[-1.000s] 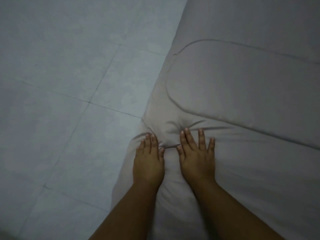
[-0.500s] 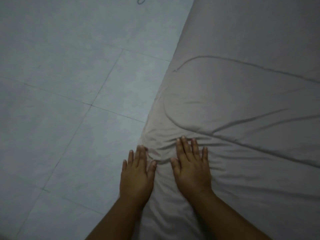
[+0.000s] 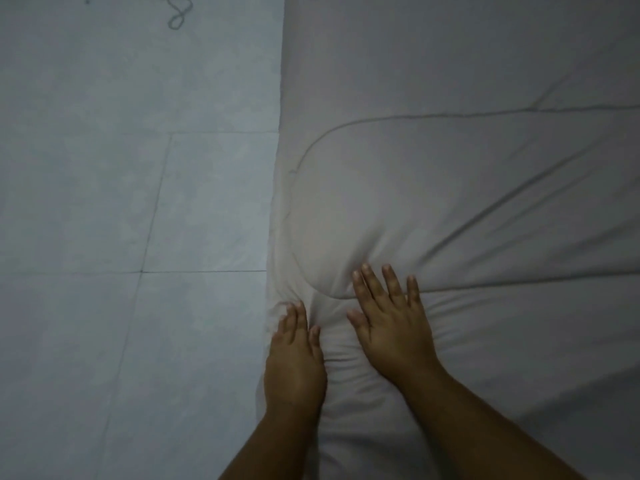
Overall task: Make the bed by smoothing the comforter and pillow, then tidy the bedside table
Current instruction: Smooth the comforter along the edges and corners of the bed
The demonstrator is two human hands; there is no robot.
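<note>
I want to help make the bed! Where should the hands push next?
Probably slide both flat hands, left hand and right hand, forward and rightward, because the comforter is bunched into wrinkles around the fingers near its floor-side edge.

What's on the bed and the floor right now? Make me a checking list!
Surface: comforter covers the bed, creased near the hands.
Job's things: comforter only; pillow and bedside table not in view.
Clutter: nothing seen on the bed.
Grippers: left hand flat at the comforter's edge; right hand flat, fingers spread, beside a stitched seam.
Cables: a dark looped cord on the floor, top left.
Surroundings: pale tiled floor left of the bed.
</note>
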